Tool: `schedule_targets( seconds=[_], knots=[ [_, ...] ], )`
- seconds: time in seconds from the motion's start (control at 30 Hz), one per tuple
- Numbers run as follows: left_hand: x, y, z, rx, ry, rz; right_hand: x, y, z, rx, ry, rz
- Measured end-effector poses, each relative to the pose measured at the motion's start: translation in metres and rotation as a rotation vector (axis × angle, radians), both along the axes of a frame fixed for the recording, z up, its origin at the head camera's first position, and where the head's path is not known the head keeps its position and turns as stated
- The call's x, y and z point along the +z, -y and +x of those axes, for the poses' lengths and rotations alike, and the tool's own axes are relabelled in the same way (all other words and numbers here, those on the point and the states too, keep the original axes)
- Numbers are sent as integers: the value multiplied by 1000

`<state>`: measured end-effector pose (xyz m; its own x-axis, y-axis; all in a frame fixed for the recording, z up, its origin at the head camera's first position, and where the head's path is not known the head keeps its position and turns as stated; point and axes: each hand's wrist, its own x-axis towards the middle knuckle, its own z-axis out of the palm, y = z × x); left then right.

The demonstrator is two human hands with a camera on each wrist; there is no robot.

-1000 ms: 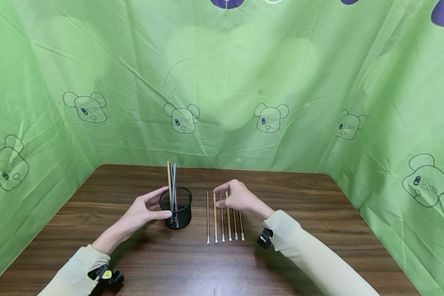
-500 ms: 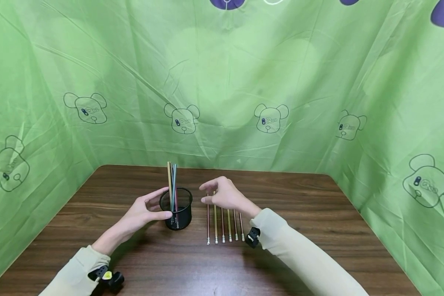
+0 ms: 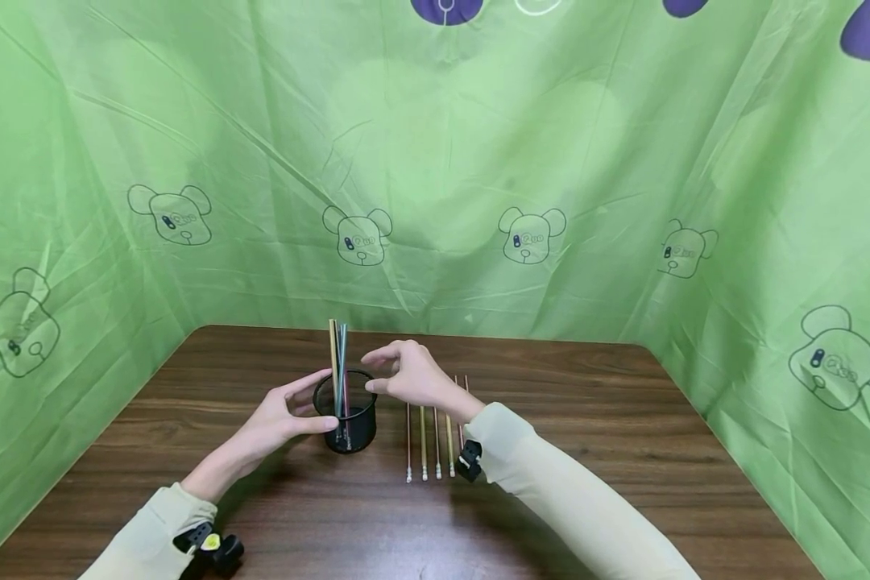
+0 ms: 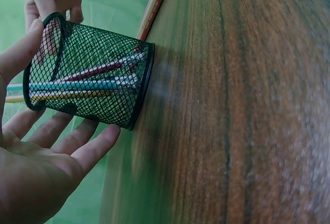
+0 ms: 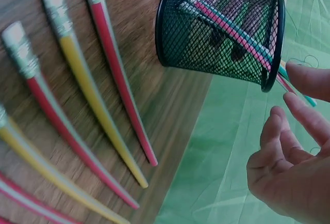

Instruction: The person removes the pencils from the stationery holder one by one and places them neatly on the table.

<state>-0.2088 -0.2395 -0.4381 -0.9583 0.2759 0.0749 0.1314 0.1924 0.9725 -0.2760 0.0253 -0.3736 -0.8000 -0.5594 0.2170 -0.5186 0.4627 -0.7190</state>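
A black mesh pencil cup [image 3: 358, 427] stands on the table, with several pencils [image 3: 335, 358] leaning inside against its left side. My left hand [image 3: 279, 415] holds the cup from the left, thumb at the near rim and fingers along the far side. My right hand [image 3: 415, 377] hovers at the cup's right rim, holding nothing; in the right wrist view its thumb and index finger are apart, close to the tops of the pencils. A row of red and yellow pencils [image 5: 85, 84] lies to the right of the cup, eraser ends toward me, partly hidden under my right forearm.
The dark wood-grain table [image 3: 319, 524] reaches back to a green cloth backdrop [image 3: 442, 161] printed with bear heads. Black straps with small devices sit on both sleeves.
My right hand has moved left from over the row of pencils to the cup's rim. The left hand and the cup have stayed in place.
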Motion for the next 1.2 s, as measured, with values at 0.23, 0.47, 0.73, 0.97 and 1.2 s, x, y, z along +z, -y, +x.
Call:
schedule_targets(
  seconds=[0.23,0.47,0.73,0.97,1.2],
  knots=[
    [0,-2,0,-8,0,12,-4,15,-3,12,-42,-6],
    [-1,-1,-1,-8,-4,9,-6,24,-4,24,-58,-7],
    [-2,-1,-2,-10,-5,20,-6,32,-2,30,-44,-8],
    [-2,-1,-2,-3,-5,15,-8,36,1,47,35,-55],
    [-2,0,-3,-6,-11,16,-10,37,0,49,46,-127]
  ],
)
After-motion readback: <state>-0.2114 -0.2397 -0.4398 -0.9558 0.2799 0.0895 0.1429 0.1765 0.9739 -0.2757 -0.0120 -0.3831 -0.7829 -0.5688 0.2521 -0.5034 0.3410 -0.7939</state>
